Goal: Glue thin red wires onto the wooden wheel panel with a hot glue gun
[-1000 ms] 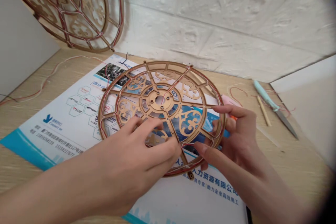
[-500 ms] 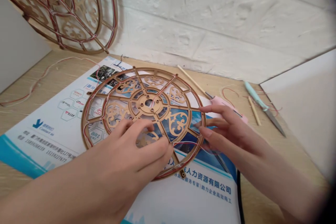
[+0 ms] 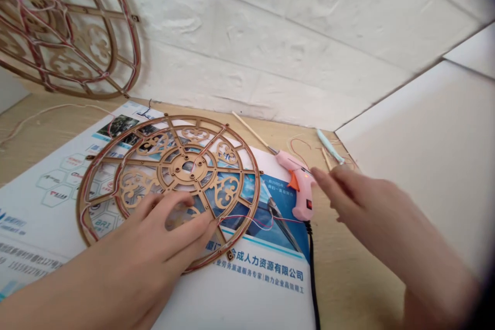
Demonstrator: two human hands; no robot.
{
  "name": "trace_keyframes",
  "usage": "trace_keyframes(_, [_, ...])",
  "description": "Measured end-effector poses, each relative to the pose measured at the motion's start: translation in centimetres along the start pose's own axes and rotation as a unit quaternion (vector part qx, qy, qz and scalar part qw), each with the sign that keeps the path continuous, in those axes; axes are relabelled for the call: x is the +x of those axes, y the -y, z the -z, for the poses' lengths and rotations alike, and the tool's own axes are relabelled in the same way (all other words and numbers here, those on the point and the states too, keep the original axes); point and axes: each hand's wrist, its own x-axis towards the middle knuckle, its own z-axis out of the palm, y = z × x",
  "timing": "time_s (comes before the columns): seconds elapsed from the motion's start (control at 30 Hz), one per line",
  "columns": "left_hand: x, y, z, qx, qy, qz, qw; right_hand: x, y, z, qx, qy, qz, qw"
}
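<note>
Gold wheel (image 3: 188,171) flat on the printed sheet (image 3: 232,304), sheet on a wooden tabletop (image 3: 340,268). Left hand (image 3: 174,240) over the wheel's near side, fingers curled; cannot tell whether this grip is clamped on anything. Red and white wires (image 3: 242,216) run from by its fingertips, over the rim, towards the glue gun (image 3: 306,193). Gun: pink, orange trigger, right of the wheel, cord (image 3: 314,278) trailing toward the viewer. Right hand (image 3: 353,196) at the gun's rear end, fingers bunched; cannot tell if that grip is closed on it. Stick (image 3: 251,131) near the nozzle. Blue-handled knife (image 3: 328,144) beyond the right hand, blade mostly hidden. Second wheel (image 3: 104,13) upright by the wall (image 3: 270,36), upper left.
</note>
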Motion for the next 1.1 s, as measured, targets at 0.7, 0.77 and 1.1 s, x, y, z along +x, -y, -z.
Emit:
trace_keyframes(0.7, [0.7, -0.2, 0.9, 0.034, 0.034, -0.026, 0.998, -1.1, 5.0, -3.0, 0.117, -0.014, 0.397, 0.91])
trace_keyframes(0.77, [0.7, -0.1, 0.8, 0.045, 0.036, -0.036, 0.998, -0.7, 6.2, -3.7, 0.112, 0.005, 0.424, 0.899])
trace_keyframes(1.1, [0.3, -0.1, 0.9, 0.034, 0.036, -0.017, 0.999, 1.2, 7.0, -4.8, 0.164, 0.041, 0.443, 0.881])
